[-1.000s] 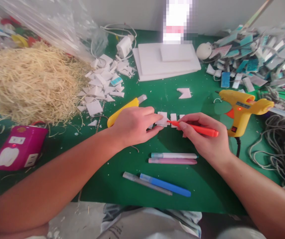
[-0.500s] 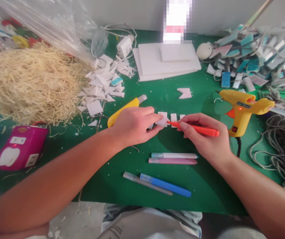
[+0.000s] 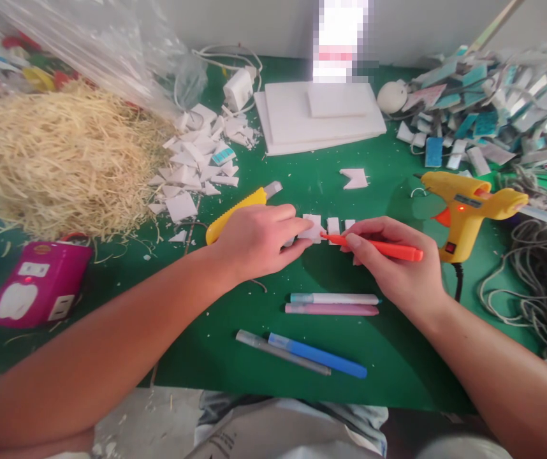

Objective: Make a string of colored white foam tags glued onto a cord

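Observation:
My right hand (image 3: pixel 395 258) is closed around an orange marker pen (image 3: pixel 388 247), its tip at the right edge of a small white foam piece (image 3: pixel 312 228). My left hand (image 3: pixel 264 239) grips that piece at its left side between thumb and forefinger. Two more white strips (image 3: pixel 333 229) lie just right of it, one partly covered by my right fingers. A yellow utility knife (image 3: pixel 235 215) with its blade out rests partly under my left hand. Nearer to me lie a white-and-teal pen (image 3: pixel 335 298), a pink pen (image 3: pixel 333 310), a blue pen (image 3: pixel 319 356) and a grey pen (image 3: pixel 283 352).
A yellow hot glue gun (image 3: pixel 465 207) with a lit red light stands at right, beside grey cord (image 3: pixel 536 274). White foam sheets (image 3: pixel 283 121) lie at the back. Foam scraps (image 3: pixel 197 156), straw (image 3: pixel 67 159) and a magenta power adapter (image 3: pixel 39 284) occupy the left.
The orange marker has shifted very slightly in my right hand. My left hand and the foam piece stay in place.

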Demonstrator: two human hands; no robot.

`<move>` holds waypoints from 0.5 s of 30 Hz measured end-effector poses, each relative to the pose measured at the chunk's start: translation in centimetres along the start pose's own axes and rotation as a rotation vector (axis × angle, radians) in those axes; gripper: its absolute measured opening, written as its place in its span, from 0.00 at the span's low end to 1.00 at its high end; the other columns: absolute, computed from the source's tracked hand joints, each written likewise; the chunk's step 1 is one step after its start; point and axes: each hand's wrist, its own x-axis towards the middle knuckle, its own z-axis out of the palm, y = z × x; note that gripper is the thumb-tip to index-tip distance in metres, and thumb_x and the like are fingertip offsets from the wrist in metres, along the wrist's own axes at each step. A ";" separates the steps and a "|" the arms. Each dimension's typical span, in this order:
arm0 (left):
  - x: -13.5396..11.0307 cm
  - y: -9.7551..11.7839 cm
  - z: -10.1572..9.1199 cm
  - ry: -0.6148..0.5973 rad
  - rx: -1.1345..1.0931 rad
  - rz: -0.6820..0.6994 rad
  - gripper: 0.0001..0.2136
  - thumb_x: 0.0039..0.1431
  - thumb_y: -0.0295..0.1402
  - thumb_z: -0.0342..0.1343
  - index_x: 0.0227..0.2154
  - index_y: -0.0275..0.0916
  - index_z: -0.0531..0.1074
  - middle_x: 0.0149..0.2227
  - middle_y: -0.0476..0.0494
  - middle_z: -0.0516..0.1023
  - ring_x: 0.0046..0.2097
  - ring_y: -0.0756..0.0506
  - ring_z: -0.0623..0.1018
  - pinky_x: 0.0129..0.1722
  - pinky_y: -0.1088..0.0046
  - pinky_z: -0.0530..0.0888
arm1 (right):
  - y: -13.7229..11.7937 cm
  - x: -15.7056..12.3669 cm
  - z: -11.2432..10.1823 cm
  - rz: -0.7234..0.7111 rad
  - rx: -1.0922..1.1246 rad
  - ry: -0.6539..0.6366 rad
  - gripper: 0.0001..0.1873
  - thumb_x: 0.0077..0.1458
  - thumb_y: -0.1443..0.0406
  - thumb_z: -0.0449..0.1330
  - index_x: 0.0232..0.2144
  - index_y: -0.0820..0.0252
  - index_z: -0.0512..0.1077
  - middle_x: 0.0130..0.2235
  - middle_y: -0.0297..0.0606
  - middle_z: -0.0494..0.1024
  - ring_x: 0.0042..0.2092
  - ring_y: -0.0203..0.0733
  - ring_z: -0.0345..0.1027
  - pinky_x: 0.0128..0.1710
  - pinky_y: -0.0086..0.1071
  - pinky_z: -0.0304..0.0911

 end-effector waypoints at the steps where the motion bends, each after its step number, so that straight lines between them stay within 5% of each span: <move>1: 0.0 0.0 0.0 0.007 0.003 0.004 0.13 0.73 0.38 0.53 0.39 0.42 0.82 0.25 0.52 0.73 0.25 0.51 0.72 0.24 0.75 0.64 | 0.0 0.0 0.0 -0.006 0.009 0.009 0.04 0.55 0.64 0.70 0.29 0.55 0.79 0.26 0.32 0.81 0.23 0.35 0.70 0.23 0.29 0.68; 7: 0.1 -0.1 -0.8 0.056 -0.110 -0.004 0.14 0.73 0.32 0.49 0.52 0.39 0.78 0.25 0.53 0.74 0.25 0.51 0.72 0.24 0.75 0.65 | 0.3 -0.2 -0.2 -0.102 0.055 0.074 0.08 0.57 0.59 0.71 0.30 0.55 0.79 0.25 0.32 0.81 0.23 0.35 0.71 0.22 0.29 0.69; 11: -0.1 0.3 -1.5 0.078 -0.479 -0.116 0.26 0.71 0.26 0.38 0.69 0.39 0.63 0.25 0.52 0.72 0.26 0.50 0.71 0.29 0.75 0.72 | 0.2 -0.4 -0.5 -0.174 0.058 0.113 0.12 0.59 0.55 0.71 0.30 0.55 0.80 0.23 0.32 0.79 0.21 0.33 0.68 0.20 0.28 0.66; 15: -0.2 0.9 -1.6 0.221 -0.790 -0.278 0.27 0.72 0.31 0.43 0.73 0.43 0.56 0.35 0.46 0.76 0.34 0.48 0.78 0.31 0.74 0.76 | 0.3 -0.6 -0.7 -0.220 0.093 0.064 0.10 0.59 0.56 0.71 0.32 0.54 0.80 0.27 0.33 0.82 0.22 0.33 0.69 0.21 0.29 0.67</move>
